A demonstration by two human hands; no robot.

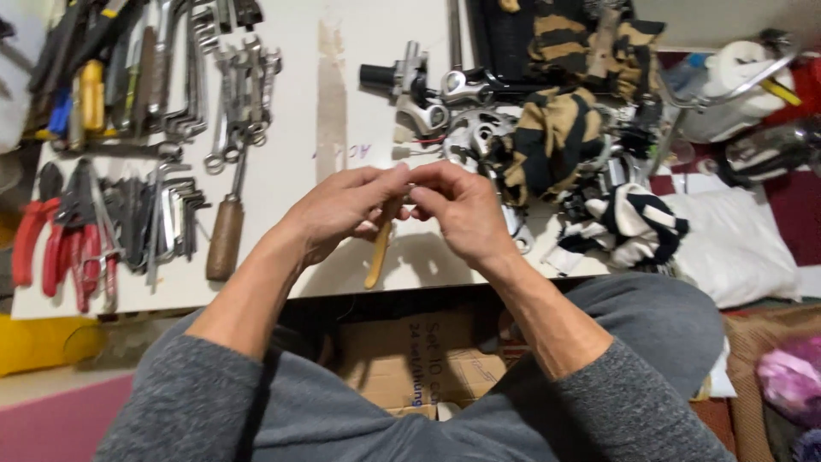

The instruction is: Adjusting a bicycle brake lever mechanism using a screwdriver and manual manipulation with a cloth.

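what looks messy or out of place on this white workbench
The tools on the left lie in tidy rows: red pliers, wrenches. The right side is a jumble: metal parts tangled with striped rags. A brown stain streaks the board. Both hands pinch a pale stick.

A brown cardboard box (410, 355) sits on the floor under the near edge of the tabletop (291, 162), between the person's knees, its flaps partly open and dark printing on its top flap. On the tabletop itself, toward the middle, there is faint purple handwriting (355, 152) straight on the white surface, beside a brownish vertical streak. Beyond the right edge of the tabletop lies a white plastic bag (735, 239), soft and pillow-shaped, and in the far right corner of the view a crumpled pink-purple bag (791, 376) rests on the floor.
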